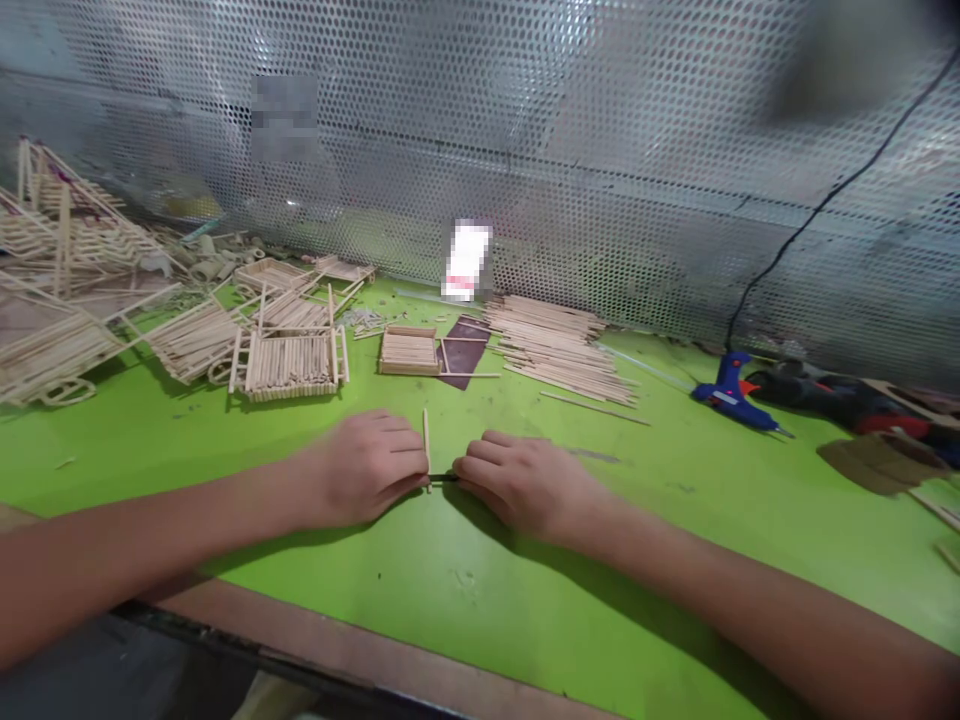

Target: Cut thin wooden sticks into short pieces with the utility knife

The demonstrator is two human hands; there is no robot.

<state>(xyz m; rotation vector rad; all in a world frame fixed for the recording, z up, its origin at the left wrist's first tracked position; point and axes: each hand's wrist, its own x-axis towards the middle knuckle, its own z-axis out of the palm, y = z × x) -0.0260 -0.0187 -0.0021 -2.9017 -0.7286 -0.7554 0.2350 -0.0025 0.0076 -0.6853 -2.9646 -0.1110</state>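
Observation:
Near the front of the green table, my left hand [371, 468] is closed on a thin wooden stick [426, 438], which points away from me. My right hand [525, 482] faces it, its fingers wrapped round a narrow dark blade-like tool [444, 478]. The tip of this tool meets the stick close to its near end, beside my left fingertips. Most of the tool is hidden inside my right hand. A tiny pale piece [430, 489] shows just below the crossing.
Behind my hands are a small stick tray [409, 352], a dark sheet [469, 355] and a pile of wooden sticks [562, 345]. Stick-built models [292, 362] crowd the left. A blue glue gun [731, 395] and a tape roll [881, 460] lie right. Perforated metal sheeting [420, 120] stands behind.

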